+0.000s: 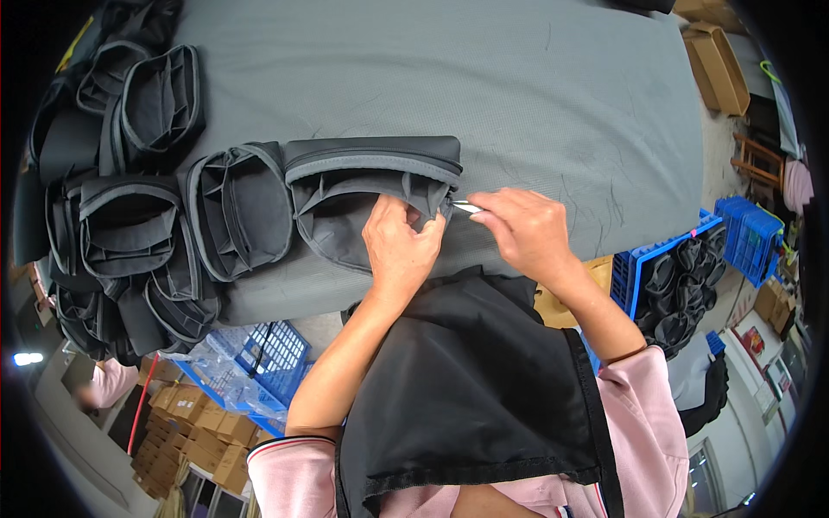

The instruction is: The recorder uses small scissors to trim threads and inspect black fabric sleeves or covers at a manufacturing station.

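Observation:
A black zippered pouch lies unzipped on the grey cloth-covered table, its mouth facing me and grey inner pockets showing. My left hand reaches into the mouth and pinches the fabric near its right corner; some fingertips are hidden inside. At that corner, my right hand grips small thread snips, whose pale pointed blades touch or nearly touch the zipper end. Most of the snips are covered by my fingers.
More black pouches are heaped along the table's left side. Loose dark threads lie on the grey cloth. A blue crate of pouches stands at the right, another blue crate below left. Cardboard boxes are stacked beyond it.

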